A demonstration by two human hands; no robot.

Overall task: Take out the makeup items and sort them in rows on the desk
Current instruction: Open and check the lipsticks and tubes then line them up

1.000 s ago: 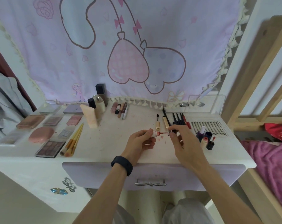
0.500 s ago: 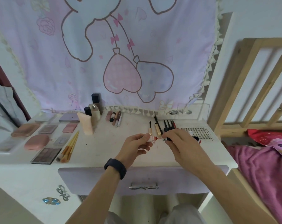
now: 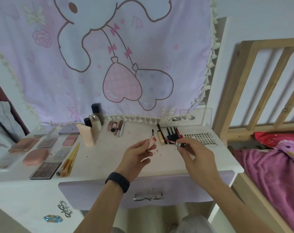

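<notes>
My left hand [image 3: 137, 153] holds a small lip gloss tube [image 3: 152, 142] with its red open end up, over the middle of the white desk [image 3: 107, 158]. My right hand [image 3: 195, 153] pinches the tube's cap with its red applicator wand [image 3: 174, 142], pulled a little to the right of the tube. Just behind lie a row of dark pencils and pens [image 3: 172, 134] and a beige concealer stick [image 3: 161, 136]. Palettes and compacts [image 3: 46, 168] lie in rows at the left, beside several brushes [image 3: 69, 160].
Bottles and a pale tube [image 3: 86, 135] stand at the back, with a few lipsticks [image 3: 116, 126] next to them. A false-lash tray [image 3: 201, 137] lies at the right rear. The lilac drawer front [image 3: 148, 190] sits below my hands. A wooden bed frame [image 3: 254, 84] and pink bedding [image 3: 275, 165] border the right.
My hands have drawn apart: the wand and cap came out of the tube to the right. The camera tilted up, and the hands rose slightly above the desk.
</notes>
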